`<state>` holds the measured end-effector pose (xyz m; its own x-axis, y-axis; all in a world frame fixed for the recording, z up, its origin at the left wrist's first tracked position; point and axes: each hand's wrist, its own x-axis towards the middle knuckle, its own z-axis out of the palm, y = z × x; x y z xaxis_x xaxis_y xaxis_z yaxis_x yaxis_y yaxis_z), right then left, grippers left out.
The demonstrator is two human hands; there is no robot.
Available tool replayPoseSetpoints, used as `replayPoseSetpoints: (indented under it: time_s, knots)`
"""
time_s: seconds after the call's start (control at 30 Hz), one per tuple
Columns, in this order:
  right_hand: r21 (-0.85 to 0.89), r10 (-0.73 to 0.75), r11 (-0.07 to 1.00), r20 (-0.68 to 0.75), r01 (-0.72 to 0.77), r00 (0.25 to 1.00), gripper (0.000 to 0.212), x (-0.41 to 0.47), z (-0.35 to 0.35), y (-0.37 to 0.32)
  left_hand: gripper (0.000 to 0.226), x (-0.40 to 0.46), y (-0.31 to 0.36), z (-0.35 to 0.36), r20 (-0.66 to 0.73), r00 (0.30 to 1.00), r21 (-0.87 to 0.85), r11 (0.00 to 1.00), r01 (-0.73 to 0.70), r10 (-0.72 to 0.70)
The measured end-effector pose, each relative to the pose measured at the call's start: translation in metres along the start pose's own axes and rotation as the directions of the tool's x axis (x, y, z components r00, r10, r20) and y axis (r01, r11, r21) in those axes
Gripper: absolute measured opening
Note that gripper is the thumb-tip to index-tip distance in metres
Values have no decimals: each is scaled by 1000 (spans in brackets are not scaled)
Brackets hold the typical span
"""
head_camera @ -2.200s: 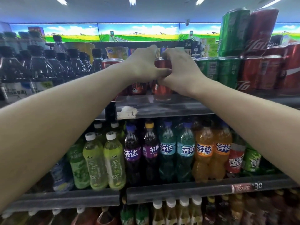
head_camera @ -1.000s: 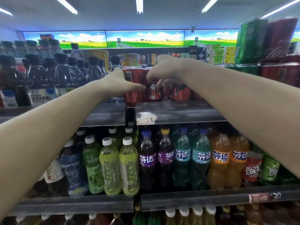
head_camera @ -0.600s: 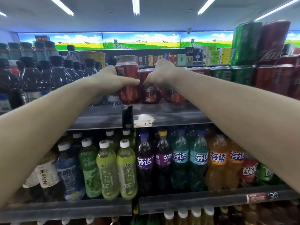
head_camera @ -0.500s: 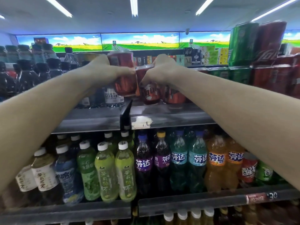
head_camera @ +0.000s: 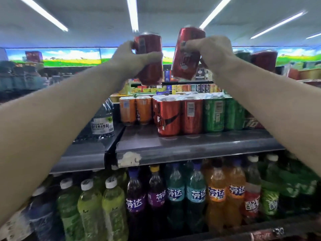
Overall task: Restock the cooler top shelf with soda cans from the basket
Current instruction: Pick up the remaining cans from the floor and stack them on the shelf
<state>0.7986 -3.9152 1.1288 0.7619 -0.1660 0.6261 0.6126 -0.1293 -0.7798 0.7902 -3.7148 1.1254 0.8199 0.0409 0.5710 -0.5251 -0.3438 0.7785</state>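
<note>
Fingers (head_camera: 152, 55) of the left hand (head_camera: 128, 58) wrap round an upright red cola can (head_camera: 150, 66), and the fingers of the right hand (head_camera: 213, 53) clasp a second red can (head_camera: 186, 53) that tilts with its top toward the right. Both cans hang in the air, near each other but apart, well above the top shelf (head_camera: 191, 145).

Directly below the fingers, that shelf already carries rows of stock: orange cans (head_camera: 135, 110) under the left hand, red cans (head_camera: 177, 117) between and below both hands, green cans (head_camera: 217, 113) under the right wrist. By the look of it the restocking is well along, with these two cans yet to be set down; bare grey metal shows at the front edge, below the left fingers. The basket is out of view, so what remains in it cannot be told.

Left of the left hand a water bottle (head_camera: 102, 122) stands on the neighbouring shelf section. Far beneath both hands runs a lower shelf of Fanta bottles (head_camera: 173, 197) and green tea bottles (head_camera: 90, 206). Beyond the fingers lie store aisles, a landscape banner (head_camera: 69, 57) and ceiling strip lights (head_camera: 132, 13).
</note>
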Motion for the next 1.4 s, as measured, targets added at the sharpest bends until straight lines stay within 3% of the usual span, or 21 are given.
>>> replayPoseSetpoints:
  time_s: [0.07,0.13,0.2,0.3,0.4,0.47,0.57,0.67,0.8,0.97,1.1,1.17,1.27,1.33,1.4]
  knots:
    - [-119,-11,993,7,11,1000,44,12,-5,8,66,18,-12,5,-11,1000,-51,999,-12,11]
    - [-211,-23,977,-5,21,1000,53,22,-6,16,63,24,-17,18,-4,1000,-20,1000,-15,15]
    - [-245,-17,969,21,22,1000,49,27,-5,23,63,30,-20,27,25,1000,-59,998,5,-3]
    - [-237,-11,971,68,27,998,39,33,0,34,36,34,-26,33,41,999,-55,998,4,-1]
    - [-270,7,963,85,16,996,53,35,8,44,23,34,-35,35,42,999,-47,999,-5,7]
    - [-296,18,955,95,11,995,63,37,13,51,28,34,-42,34,33,999,-43,999,21,-20]
    - [-313,31,950,118,8,993,59,40,15,56,44,37,-52,32,28,999,-51,998,46,-44]
    - [-329,39,944,133,7,990,50,44,14,58,34,40,-54,33,55,998,-55,998,30,-27]
    - [-377,33,926,130,18,991,66,46,12,57,62,46,-55,36,62,997,-39,998,43,-40]
    - [-362,45,932,145,11,988,76,46,4,66,64,47,-56,41,89,996,-34,999,20,-17]
    - [-333,37,942,203,34,978,45,45,2,72,98,44,-60,43,83,995,-50,997,54,-50]
    - [-334,46,942,221,31,974,36,45,2,74,99,45,-63,44,99,994,-51,997,55,-50]
    - [-345,55,938,235,30,971,17,45,2,76,70,41,-61,46,114,993,-40,998,46,-41]
    - [-349,55,936,237,32,970,19,45,2,75,37,38,-64,47,127,991,-15,999,38,-35]
    - [-347,62,937,254,31,965,36,43,3,74,16,35,-67,49,145,989,-4,999,41,-40]
